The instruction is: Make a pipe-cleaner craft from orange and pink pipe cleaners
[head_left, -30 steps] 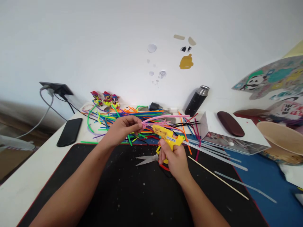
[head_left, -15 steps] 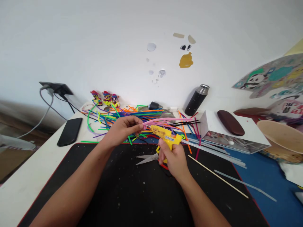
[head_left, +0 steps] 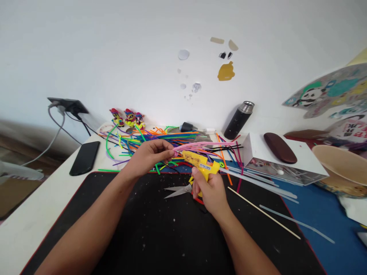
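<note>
My right hand (head_left: 210, 187) is wrapped around the handle of a yellow hot glue gun (head_left: 196, 159), whose nozzle points left. The nozzle tip meets the fingertips of my left hand (head_left: 156, 154), which pinch a small pink piece (head_left: 175, 152), seemingly pipe cleaner; its shape is mostly hidden. Behind the gun, pink pipe cleaners (head_left: 206, 144) stretch to the right. Beneath my right hand lies a pair of scissors (head_left: 179, 190), blades spread and pointing left, the handles partly covered.
Many coloured pipe cleaners (head_left: 169, 136) lie behind my hands. Three small figures (head_left: 129, 117) and a black thermos (head_left: 239, 120) stand against the wall. A phone (head_left: 85, 158) is at left. Glue sticks (head_left: 263, 181), a wooden stick (head_left: 263, 212) and a white box (head_left: 275, 160) are at right.
Both hands keep their grips, with the nozzle still at the pink piece. The view has shifted very slightly.
</note>
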Tool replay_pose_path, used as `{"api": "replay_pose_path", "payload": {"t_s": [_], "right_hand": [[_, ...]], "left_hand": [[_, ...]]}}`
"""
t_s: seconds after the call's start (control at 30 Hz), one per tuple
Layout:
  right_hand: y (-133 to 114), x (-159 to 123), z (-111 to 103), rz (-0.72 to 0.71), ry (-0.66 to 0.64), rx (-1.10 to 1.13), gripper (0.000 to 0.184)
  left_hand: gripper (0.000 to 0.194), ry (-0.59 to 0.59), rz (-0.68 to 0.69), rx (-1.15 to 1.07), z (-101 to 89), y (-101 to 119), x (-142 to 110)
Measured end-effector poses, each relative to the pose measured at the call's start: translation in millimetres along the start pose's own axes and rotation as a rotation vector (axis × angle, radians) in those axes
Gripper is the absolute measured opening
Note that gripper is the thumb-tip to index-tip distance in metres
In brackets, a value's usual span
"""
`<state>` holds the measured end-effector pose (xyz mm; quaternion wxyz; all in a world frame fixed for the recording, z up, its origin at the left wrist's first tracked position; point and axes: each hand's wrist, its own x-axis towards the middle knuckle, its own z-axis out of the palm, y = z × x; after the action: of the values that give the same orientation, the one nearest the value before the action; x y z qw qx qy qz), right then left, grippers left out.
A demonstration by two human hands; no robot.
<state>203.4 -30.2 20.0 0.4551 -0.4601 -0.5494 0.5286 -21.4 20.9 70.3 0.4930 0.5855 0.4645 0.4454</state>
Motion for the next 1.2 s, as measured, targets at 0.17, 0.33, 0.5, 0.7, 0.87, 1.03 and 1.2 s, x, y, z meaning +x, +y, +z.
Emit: {"api": "replay_pose_path", "payload": {"t_s": [0.17, 0.33, 0.5, 0.7, 0.87, 1.03, 1.2], "right_hand": [[-2, 0, 1, 0.027, -0.009, 0.019, 0.074], [-4, 0, 2, 0.035, 0.006, 0.026, 0.073], [-6, 0, 2, 0.045, 0.009, 0.012, 0.074], [-8, 0, 2, 0.066, 0.017, 0.012, 0.072], [-10, -1, 3, 0.059, 0.020, 0.015, 0.073], [-11, -1, 2, 0.084, 0.018, 0.002, 0.073], [-11, -1, 2, 0.079, 0.020, -0.007, 0.072]], "left_hand": [[0.025, -0.003, -0.001, -0.002, 1.0, 3, -1], [0.024, -0.014, 0.005, -0.002, 2.3, 6, -1], [0.025, -0.011, -0.001, -0.008, 1.8, 5, -1], [0.028, -0.022, -0.006, -0.002, 1.1, 4, -1], [0.032, -0.028, -0.019, -0.006, 1.0, 6, -1], [0.028, -0.018, 0.002, 0.013, 0.2, 5, -1], [0.025, -0.028, 0.005, 0.027, 0.7, 5, -1]]}}
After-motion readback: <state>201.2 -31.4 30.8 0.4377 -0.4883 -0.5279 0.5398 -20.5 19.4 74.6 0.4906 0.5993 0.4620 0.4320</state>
